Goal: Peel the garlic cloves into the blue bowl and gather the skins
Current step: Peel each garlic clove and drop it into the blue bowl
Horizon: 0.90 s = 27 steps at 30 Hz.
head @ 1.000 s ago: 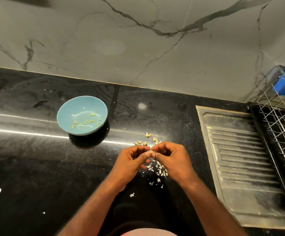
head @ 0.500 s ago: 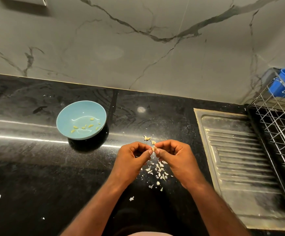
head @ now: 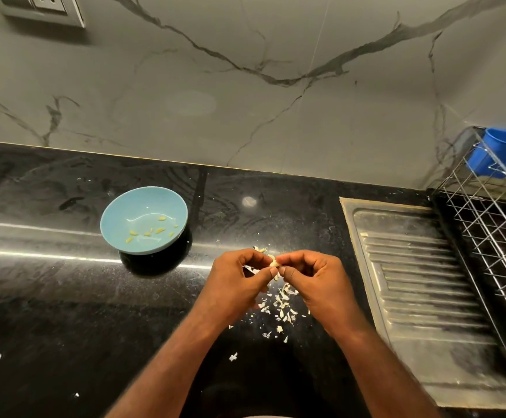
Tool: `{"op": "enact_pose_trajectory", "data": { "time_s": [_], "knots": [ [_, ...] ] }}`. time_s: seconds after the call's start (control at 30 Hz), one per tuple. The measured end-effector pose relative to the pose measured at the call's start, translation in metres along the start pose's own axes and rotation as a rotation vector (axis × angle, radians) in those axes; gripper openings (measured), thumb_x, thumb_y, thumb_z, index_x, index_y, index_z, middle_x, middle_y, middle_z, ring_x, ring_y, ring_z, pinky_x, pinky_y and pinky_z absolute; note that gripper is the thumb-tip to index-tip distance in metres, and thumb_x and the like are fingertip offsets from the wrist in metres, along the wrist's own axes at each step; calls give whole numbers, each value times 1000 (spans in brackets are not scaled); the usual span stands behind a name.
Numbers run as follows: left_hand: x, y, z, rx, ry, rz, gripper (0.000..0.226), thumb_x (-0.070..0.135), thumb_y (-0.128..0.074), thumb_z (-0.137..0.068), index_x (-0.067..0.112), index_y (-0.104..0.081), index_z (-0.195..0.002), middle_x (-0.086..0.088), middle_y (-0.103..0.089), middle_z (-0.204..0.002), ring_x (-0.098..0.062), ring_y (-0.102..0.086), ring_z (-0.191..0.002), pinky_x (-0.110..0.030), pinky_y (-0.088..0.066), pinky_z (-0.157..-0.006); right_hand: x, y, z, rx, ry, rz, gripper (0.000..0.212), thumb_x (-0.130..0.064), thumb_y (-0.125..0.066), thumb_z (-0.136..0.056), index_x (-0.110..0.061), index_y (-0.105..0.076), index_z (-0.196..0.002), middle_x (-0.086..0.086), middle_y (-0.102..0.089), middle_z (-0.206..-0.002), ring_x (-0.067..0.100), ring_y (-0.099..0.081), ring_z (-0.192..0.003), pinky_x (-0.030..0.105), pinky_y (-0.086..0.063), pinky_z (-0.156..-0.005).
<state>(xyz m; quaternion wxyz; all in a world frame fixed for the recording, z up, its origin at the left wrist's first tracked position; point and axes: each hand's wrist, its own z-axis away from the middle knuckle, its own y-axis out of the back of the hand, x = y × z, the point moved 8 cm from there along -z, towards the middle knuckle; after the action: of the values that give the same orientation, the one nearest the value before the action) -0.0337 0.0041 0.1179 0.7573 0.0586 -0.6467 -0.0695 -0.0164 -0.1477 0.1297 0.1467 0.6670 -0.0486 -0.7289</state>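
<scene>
About seven peeled cloves (head: 150,232) lie in the bowl (head: 131,206), back-left on the bench (head: 49,297). The left hand (head: 239,276) and right hand (head: 312,279) pinch a clove (head: 274,262) near the front edge. The skins (head: 282,303) below are scattered, not yet gathered.

The worktop (head: 49,297) is polished black stone, glossy. At ten o'clock the blue bowl (head: 116,218) looks smooth, glazed. At three o'clock: dull ribbed metal drainboard (head: 420,282), shiny wire rack (head: 487,236). The garlic skins (head: 282,306) look papery, matt.
</scene>
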Motion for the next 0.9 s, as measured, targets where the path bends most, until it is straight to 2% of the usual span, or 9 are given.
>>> {"op": "enact_pose_trajectory", "data": {
  "time_s": [0.1,0.17,0.3,0.4,0.53,0.6,0.67,0.77,0.9],
  "knots": [
    [4,-1,1,2,11,1,8,21,-70,-91,14,-72,-95,1,-68,-72,-9,-62,-48,-21,-47,-42,-5,1,2,1,20,27,14,-5,-75,-84,-18,-77,-91,-6,-76,-80,6,-71,-75,16,-54,-67],
    [7,-2,2,5,-10,-17,11,24,-69,-92,13,-73,-95,3,-66,-67,-7,-60,-45,-22,-46,-42,-10,2,3,4,36,33,13,-5,-75,-84,-16,-77,-91,-6,-76,-80,6,-72,-75,16,-54,-68],
    [12,-3,2,15,-43,-5,12,24,-70,-90,14,-73,-96,4,-67,-65,-9,-62,-47,-26,-48,-44,-16,4,4,9,70,52,18,0,-72,-85,-17,-77,-90,-6,-76,-81,7,-73,-77,17,-55,-70],
    [16,-4,1,43,-77,1,9,21,-68,-92,15,-73,-97,0,-70,-71,-11,-65,-52,-27,-50,-44,-19,4,5,15,81,34,15,-4,-73,-86,-18,-77,-93,-5,-77,-84,9,-73,-80,21,-57,-73],
    [19,-4,1,69,-76,46,11,21,-67,-92,17,-74,-100,-7,-70,-66,-5,-59,-45,-20,-46,-43,-19,8,5,60,54,-32,8,-15,-74,-87,-16,-75,-94,0,-76,-85,17,-73,-81,33,-61,-77],
    [19,-5,0,78,-77,64,13,22,-69,-91,16,-74,-100,-5,-70,-74,-6,-62,-50,-22,-48,-45,-17,10,5,73,37,-10,6,-19,-75,-86,-16,-76,-92,1,-76,-82,19,-72,-79,37,-61,-76],
    [19,-5,-2,106,-114,35,11,22,-71,-89,17,-75,-98,4,-68,-89,-9,-66,-60,-26,-51,-49,-18,11,5,82,39,19,4,-20,-75,-86,-17,-76,-89,1,-75,-79,20,-71,-76,40,-61,-73],
    [18,-4,-3,152,-154,-4,9,23,-75,-86,20,-76,-95,11,-68,-90,-13,-67,-68,-31,-56,-57,-22,13,6,102,71,69,1,-21,-75,-86,-20,-75,-86,-2,-74,-75,17,-70,-72,38,-60,-69],
    [22,-6,-1,145,-179,31,11,17,-74,-87,19,-77,-98,6,-74,-79,-8,-68,-64,-21,-50,-56,-29,14,8,144,114,137,8,-19,-74,-85,-23,-73,-78,-6,-70,-68,7,-63,-59,26,-55,-58]
  ]
}}
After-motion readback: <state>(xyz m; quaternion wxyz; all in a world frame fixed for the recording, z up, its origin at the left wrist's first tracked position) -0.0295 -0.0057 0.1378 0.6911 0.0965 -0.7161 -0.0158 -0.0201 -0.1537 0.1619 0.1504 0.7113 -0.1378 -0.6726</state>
